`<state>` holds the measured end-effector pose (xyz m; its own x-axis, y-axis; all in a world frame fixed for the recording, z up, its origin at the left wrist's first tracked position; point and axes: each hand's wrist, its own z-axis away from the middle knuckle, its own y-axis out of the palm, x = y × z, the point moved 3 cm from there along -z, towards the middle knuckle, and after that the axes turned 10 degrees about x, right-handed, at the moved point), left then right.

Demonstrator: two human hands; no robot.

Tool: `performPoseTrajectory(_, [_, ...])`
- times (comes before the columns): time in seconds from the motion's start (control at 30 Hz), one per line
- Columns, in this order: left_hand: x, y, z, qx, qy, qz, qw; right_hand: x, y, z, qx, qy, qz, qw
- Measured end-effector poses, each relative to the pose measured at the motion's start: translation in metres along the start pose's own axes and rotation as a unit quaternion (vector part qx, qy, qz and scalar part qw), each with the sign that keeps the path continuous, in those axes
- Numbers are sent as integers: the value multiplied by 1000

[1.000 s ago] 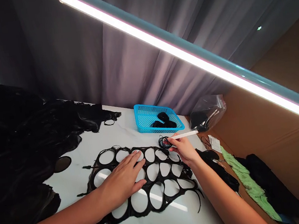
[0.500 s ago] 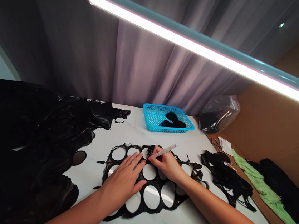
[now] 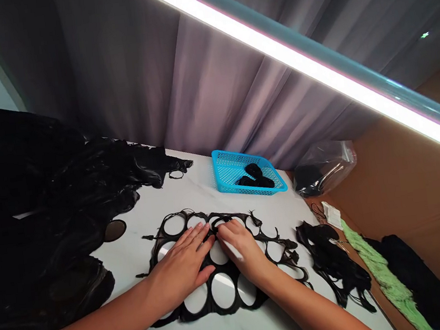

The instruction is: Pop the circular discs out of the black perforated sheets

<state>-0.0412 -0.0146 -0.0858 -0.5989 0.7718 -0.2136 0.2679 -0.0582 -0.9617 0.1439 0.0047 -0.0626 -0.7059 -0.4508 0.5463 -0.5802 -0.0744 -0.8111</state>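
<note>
A black, thin, stretchy-looking sheet (image 3: 211, 306) with rows of large round holes lies on the white table. My left hand (image 3: 183, 264) rests flat on its left half, fingers extended and a ring on one of them. Close by the left fingertips, my right hand (image 3: 242, 242) is closed around a slim whitish pen-like tool (image 3: 234, 252). The tool's tip is hidden by the fingers, so its exact kind does not show. Around an upper hole at the right fingertips, some black material is bunched. Loose black strips hang off the sheet's right edge.
A big heap of black sheeting (image 3: 51, 216) covers the left side, with a dark disc (image 3: 115, 230) beside it. Behind stands a blue basket (image 3: 226, 188) holding black pieces. To the right lie black scraps (image 3: 336, 263), a clear bag (image 3: 324, 169) and green cloth (image 3: 387, 278).
My right hand has rolled over, swinging the tool's rear end from pointing up and right to pointing down towards me. The left hand stays in place.
</note>
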Motion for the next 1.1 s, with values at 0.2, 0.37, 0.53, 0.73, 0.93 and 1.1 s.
performPoseTrajectory(0.2, [4,-3,0,12,0,-2,1000,-67,-87,7,-184,159,-2,970])
performPoseTrajectory(0.37, [-2,-22,-2,-1,-1,0,1000,-54,-87,19,-130,181,-110,969])
performPoseTrajectory(0.53, [-28,-34,14,38,26,-5,999,-1,-35,23,21,190,-387,902])
performPoseTrajectory(0.73, [-34,-18,38,57,33,-21,998,25,-4,37,103,181,-428,880])
performPoseTrajectory(0.93, [-31,-12,40,24,25,33,999,31,-1,43,79,115,-264,954])
performPoseTrajectory(1.1, [-32,-13,40,44,22,30,998,14,-19,33,-122,173,-363,907])
